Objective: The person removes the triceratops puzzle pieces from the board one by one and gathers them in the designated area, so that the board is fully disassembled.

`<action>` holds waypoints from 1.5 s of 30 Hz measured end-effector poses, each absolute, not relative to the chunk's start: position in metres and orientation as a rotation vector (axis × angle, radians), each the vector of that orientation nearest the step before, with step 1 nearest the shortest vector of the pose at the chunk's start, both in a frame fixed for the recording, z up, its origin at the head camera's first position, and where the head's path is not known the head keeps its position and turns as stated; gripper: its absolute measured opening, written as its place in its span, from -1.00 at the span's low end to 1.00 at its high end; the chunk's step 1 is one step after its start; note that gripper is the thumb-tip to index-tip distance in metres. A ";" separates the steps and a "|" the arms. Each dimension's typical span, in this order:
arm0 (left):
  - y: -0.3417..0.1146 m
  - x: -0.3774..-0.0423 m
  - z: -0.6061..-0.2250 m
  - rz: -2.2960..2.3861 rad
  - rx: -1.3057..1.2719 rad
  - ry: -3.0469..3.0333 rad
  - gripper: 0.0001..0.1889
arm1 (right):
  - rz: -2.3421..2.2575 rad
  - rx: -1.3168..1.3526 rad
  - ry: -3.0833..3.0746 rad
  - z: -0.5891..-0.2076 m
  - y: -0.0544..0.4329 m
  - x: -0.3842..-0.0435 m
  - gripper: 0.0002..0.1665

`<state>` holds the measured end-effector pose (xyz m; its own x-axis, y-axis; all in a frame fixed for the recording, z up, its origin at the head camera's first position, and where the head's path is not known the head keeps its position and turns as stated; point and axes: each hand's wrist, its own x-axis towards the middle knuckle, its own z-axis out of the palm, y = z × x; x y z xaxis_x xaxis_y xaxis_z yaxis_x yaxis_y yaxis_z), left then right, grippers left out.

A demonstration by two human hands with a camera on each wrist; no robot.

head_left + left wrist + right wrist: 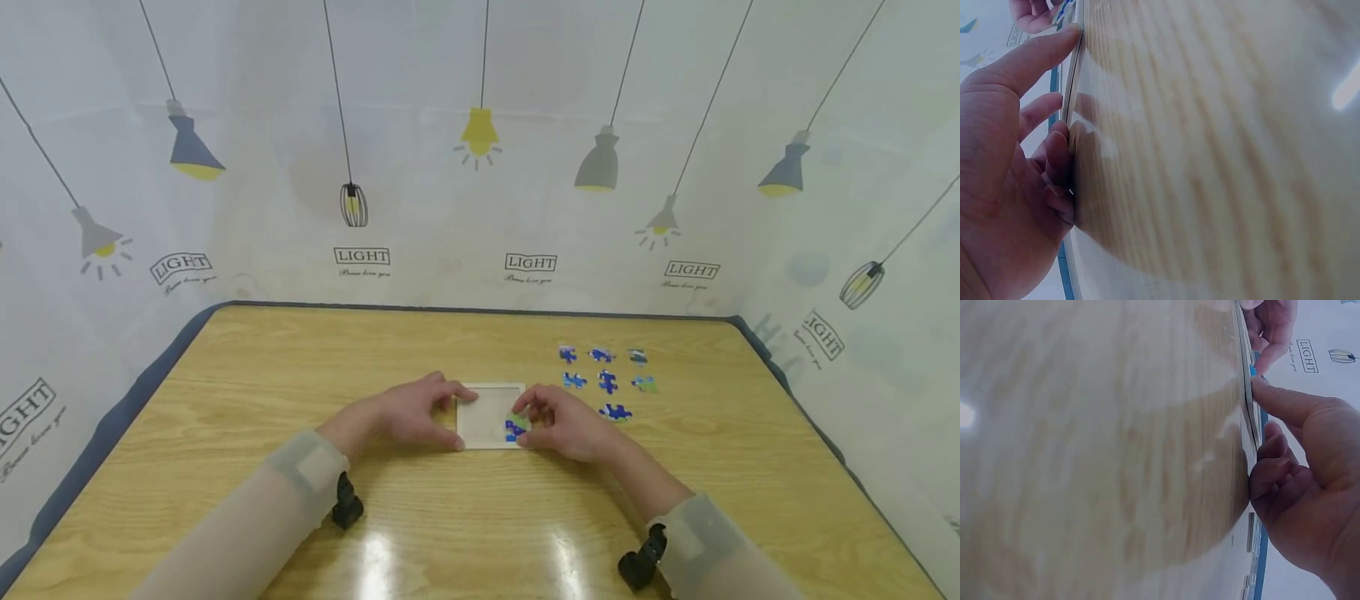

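Observation:
A small white-rimmed puzzle tray [491,445] lies on the table. Blue and green jigsaw pieces [514,429] fill its lower right corner, partly behind the right fingers; the rest of its pale bed shows bare. On the left, my left hand [416,412] grips the tray's side, thumb at the near corner and index finger over the far one. My right hand [570,423] holds the right side, its thumb [1285,403] on the near rim and its bent index finger beside the pieces. In the left wrist view, the left thumb [1041,59] lies along the tray's edge.
Several loose jigsaw pieces [607,382] are spread in rough rows on the wooden table [300,350], beyond and right of the right hand. A white curtain [420,183] printed with lamps stands around the table's back and sides.

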<state>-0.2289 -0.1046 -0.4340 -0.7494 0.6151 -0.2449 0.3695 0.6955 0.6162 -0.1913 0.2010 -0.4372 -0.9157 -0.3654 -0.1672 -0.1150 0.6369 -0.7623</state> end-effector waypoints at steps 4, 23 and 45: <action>-0.104 -0.229 -0.434 0.766 0.770 2.463 -0.25 | -1.167 -0.390 2.559 -0.437 0.202 -0.190 -0.61; -0.102 -0.229 -0.434 0.765 0.759 2.467 -0.24 | -1.373 -0.355 2.487 -0.427 0.218 -0.179 -0.69; -0.105 -0.230 -0.435 0.766 0.803 2.469 -0.25 | -1.469 -0.075 2.596 -0.429 0.367 -0.174 -0.53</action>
<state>-0.2298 -0.1052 -0.4353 -0.7391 0.6353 -0.2237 0.3972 0.6794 0.6170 -0.1735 0.3666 -0.4286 -0.9863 -0.1209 -0.1120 0.0337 0.5170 -0.8553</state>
